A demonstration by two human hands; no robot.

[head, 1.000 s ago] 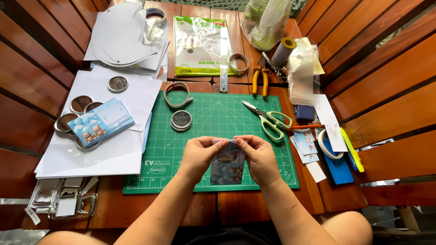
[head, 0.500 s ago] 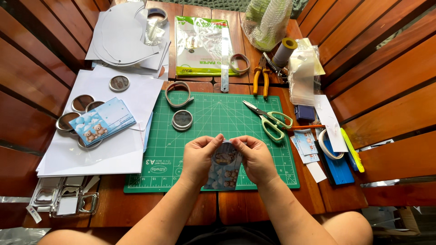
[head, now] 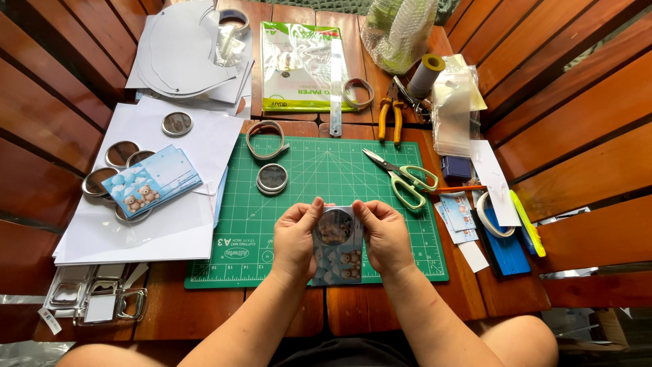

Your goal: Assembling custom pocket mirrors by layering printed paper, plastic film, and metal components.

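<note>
While both hands are working over the green gridded cutting mat point(head: 319, 170), the entry reads as follows.

Left hand point(head: 295, 238): fingers curled, thumb and forefinger pinching the left edge of a small blue paper card printed with teddy bears point(head: 337, 261); not opened beyond that pinch.

Right hand point(head: 384, 234): likewise closed in a pinch, gripping the right edge of the same card, where a round clear-windowed metal frame point(head: 334, 226) is sitting against its upper part.

Card and frame: being held between the two hands, just above the mat's near edge; whether the card's lower end is touching the mat cannot be told.

Beyond the fingertips: a second round metal frame point(head: 272, 179) is lying on the mat, with a grey ring band point(head: 265, 139) farther off at the mat's far edge.

Beyond the right hand: pale green-handled scissors point(head: 401, 178) are resting on the mat, and orange-handled pliers point(head: 388, 112) are lying well past them.

Out past the left hand: white paper sheets point(head: 156, 224) are carrying a matching bear-printed blue card point(head: 151, 182) and several round frames point(head: 176, 124).

Handling judgement: centring the bears within the round window seems to be the point of care; keeping even tension on both edges and the frame flat against the paper should be preventing skew or creasing.
</note>
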